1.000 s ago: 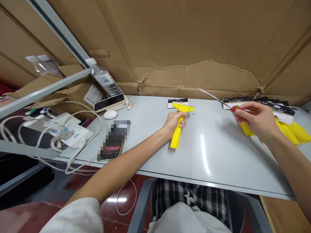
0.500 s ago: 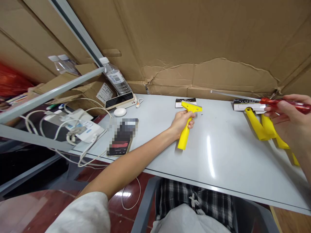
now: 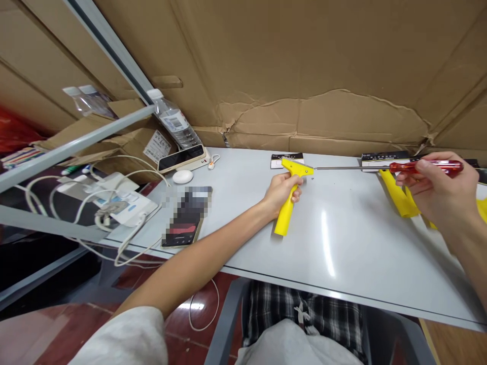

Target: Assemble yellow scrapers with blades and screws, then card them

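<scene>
My left hand (image 3: pixel 280 193) is closed round the neck of a yellow scraper (image 3: pixel 284 218), its head at the top and its handle slanting down toward me. In my right hand (image 3: pixel 447 185) is a screwdriver (image 3: pixel 408 167) with a clear red handle, held level. Its long shaft points left, and the tip is at the right end of the scraper's head; whether it touches is too small to tell. A tiny dark piece, perhaps a screw (image 3: pixel 312 178), lies beside the head. More yellow scrapers (image 3: pixel 399 197) lie by my right hand, partly hidden.
Behind the scraper is a black-and-white packet (image 3: pixel 276 162), with a similar one (image 3: pixel 375 161) farther right. A phone (image 3: pixel 186 218), a white oval case (image 3: pixel 182 176), another phone (image 3: pixel 180 158), a bottle (image 3: pixel 177 121) and tangled cables (image 3: pixel 125 248) are at the left. Cardboard (image 3: pixel 304 61) backs the table.
My right hand has moved the screwdriver left and lowered it, bringing its tip to the scraper's head. My left hand keeps its hold on the scraper. The view has shifted slightly.
</scene>
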{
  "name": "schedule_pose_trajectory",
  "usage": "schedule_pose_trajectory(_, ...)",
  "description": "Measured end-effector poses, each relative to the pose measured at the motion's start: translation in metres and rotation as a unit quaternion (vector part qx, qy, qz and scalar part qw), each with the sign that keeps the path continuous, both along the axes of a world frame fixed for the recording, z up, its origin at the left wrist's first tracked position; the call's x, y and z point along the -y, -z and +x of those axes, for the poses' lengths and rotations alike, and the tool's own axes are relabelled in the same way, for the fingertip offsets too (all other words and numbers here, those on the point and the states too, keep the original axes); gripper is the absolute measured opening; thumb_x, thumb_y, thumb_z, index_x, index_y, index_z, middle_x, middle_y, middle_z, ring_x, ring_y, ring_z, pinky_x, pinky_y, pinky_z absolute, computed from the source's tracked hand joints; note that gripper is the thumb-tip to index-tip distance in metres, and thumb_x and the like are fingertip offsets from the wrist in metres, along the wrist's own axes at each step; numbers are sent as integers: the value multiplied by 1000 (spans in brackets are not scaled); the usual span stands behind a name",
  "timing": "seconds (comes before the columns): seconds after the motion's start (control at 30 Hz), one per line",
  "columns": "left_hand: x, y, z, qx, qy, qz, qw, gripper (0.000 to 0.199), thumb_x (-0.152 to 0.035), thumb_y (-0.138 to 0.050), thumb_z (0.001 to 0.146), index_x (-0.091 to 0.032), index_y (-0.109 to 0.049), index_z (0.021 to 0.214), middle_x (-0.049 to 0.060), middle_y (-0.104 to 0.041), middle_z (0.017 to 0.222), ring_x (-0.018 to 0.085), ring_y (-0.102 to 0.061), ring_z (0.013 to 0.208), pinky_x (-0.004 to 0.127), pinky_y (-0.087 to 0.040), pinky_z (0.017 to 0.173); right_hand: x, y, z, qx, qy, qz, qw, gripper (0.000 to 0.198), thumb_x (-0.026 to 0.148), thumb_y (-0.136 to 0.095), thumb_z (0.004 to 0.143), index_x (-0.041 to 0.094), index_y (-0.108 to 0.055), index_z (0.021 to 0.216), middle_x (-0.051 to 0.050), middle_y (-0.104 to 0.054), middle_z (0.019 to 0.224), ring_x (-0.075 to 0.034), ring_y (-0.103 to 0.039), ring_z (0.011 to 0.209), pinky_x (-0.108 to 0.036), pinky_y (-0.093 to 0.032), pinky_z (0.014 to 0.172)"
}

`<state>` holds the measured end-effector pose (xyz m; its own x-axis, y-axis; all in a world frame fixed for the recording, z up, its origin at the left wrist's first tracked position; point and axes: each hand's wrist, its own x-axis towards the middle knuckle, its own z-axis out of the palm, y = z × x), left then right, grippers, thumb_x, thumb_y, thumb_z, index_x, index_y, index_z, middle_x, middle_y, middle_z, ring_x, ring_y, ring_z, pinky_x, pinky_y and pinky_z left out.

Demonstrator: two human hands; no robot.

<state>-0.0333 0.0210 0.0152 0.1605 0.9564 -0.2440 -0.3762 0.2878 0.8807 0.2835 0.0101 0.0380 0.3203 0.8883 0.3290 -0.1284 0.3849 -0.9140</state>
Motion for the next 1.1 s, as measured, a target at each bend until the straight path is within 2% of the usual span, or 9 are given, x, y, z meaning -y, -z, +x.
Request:
schedule_pose_trajectory(0.2,-1,1,0,-6,4,-3,1000,13,-6,-66,78,-15,-57,79,0,-55,77,2,-42,46,18,-29,38,0,5,-5,8,-8,-4,1000,56,31,-92,58,12,-53,93,-3,-60,72,-25,-68,65,-40,-63,61)
schedule_pose_trajectory(0.4,1,0,0,-7,8,1,1000,13,-6,-66,79,-15,-57,78,0,-56,75,3,-41,45,19,-28,38,1,5,-9,5,-8,-9,1000,58,28,-94,53,12,-54,91,-3,-59,70,-25,-68,66,-38,-62,59)
schedule_pose_trajectory(0.57,3,-3,1,-6,7,-1,1000,13,-6,-66,79,-15,-57,78,-1,-55,71,3,-41,44,19,-28,38,3,4,-9,20,-12,-21,1000,57,31,-93,56,13,-53,92,-2,-59,71,-22,-68,67,-35,-62,62)
schedule_pose_trajectory(0.77,4,-4,1,-23,8,-3,1000,13,-7,-66,80,-15,-57,77,-2,-51,67,4,-42,44,19,-28,38,4,3,-11,28,-4,-9,1000,56,30,-93,56,12,-53,91,-4,-60,70,-26,-68,66,-38,-61,60)
schedule_pose_trajectory(1.1,3,-2,1,-11,3,-4,1000,12,-5,-64,79,-14,-57,76,0,-54,74,3,-42,45,18,-27,37,9,-1,-14,62,1,9,998,56,31,-95,56,11,-54,88,-4,-59,68,-26,-69,66,-43,-63,65)
